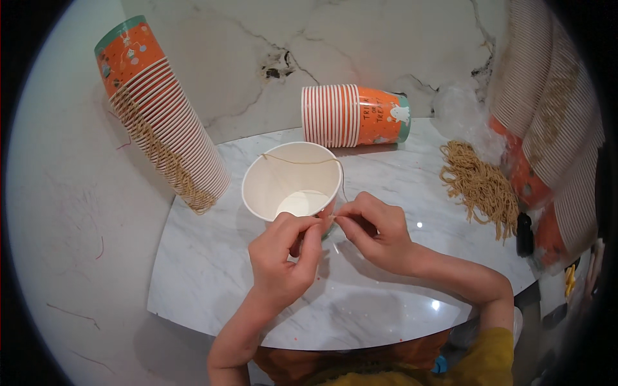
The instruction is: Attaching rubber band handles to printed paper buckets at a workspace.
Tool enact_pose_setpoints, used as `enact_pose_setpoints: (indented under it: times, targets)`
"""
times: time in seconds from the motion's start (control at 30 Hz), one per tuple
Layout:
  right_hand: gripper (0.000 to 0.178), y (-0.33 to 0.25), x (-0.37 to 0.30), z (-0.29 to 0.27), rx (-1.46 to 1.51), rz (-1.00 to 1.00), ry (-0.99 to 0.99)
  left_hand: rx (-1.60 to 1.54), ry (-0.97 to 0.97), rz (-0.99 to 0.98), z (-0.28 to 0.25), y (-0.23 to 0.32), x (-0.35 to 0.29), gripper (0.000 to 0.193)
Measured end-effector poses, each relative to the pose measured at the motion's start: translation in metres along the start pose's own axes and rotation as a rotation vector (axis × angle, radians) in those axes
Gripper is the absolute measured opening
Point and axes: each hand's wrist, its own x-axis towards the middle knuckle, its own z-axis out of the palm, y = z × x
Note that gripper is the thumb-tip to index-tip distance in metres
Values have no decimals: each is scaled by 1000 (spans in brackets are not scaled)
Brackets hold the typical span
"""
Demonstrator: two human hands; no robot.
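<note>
A paper bucket point(257, 183) with a white inside and an orange outer wall stands tilted on the table, its mouth facing up towards me. A thin tan string point(302, 161) crosses its mouth from the far left rim and hangs over the right side. My right hand point(381, 235) is closed in a pinch on that string, just right of the bucket's near side. Against the near wall, my left hand point(286, 254) is also pinched closed, its fingertips almost meeting the right hand's. What lies between the left fingertips is too small to make out.
A tall bucket stack point(170, 122) with tan strings leans at the left. Another stack point(351, 116) lies on its side behind. To the right are a heap of tan strings point(479, 183), a black object point(524, 235) and bagged bucket stacks point(557, 122). The marble-patterned table point(212, 289) has a curved front edge.
</note>
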Motion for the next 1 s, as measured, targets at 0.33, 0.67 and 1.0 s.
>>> enact_pose_setpoints:
  times: [0.33,0.67,1.0]
  targets:
    - [37,6,12,-11,-372,-605,-28,-505,-234,-571,-9,7,5,15]
    - [29,0,10,-13,-558,-693,-100,-357,-283,-491,-6,4,-2,11]
    - [23,3,6,-3,-77,-229,-149,126,-154,-52,-1,2,1,9]
